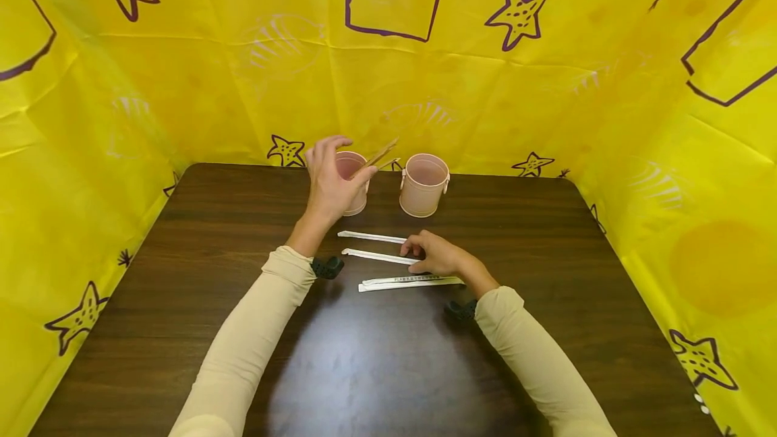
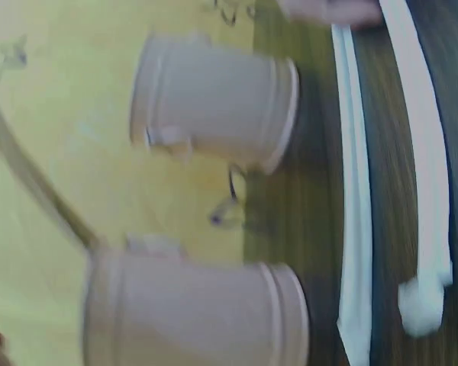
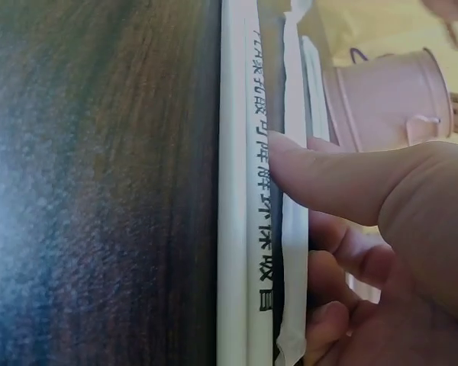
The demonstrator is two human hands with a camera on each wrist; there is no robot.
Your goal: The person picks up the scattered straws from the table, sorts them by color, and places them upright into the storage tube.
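My left hand (image 1: 330, 181) is over the left pink bucket (image 1: 355, 202), fingers spread and thumb near the rim. Thin brown sticks (image 1: 382, 152) lean out of that bucket to the right; in the left wrist view one stick (image 2: 38, 187) rises from the rim apart from the fingers. My right hand (image 1: 438, 253) pinches a paper-wrapped straw (image 1: 376, 257) between thumb and curled fingers, low over the table. Beside its thumb lie two more wrapped straws, one of them a printed straw (image 3: 259, 229). Another wrapped straw (image 1: 370, 237) lies farther back, partly behind the fingers.
A second pink bucket (image 1: 421, 195) with side handles stands right of the first, near the back edge of the dark wooden table (image 1: 243, 221). Yellow cloth (image 1: 425, 73) with starfish drawings hangs around the back and sides.
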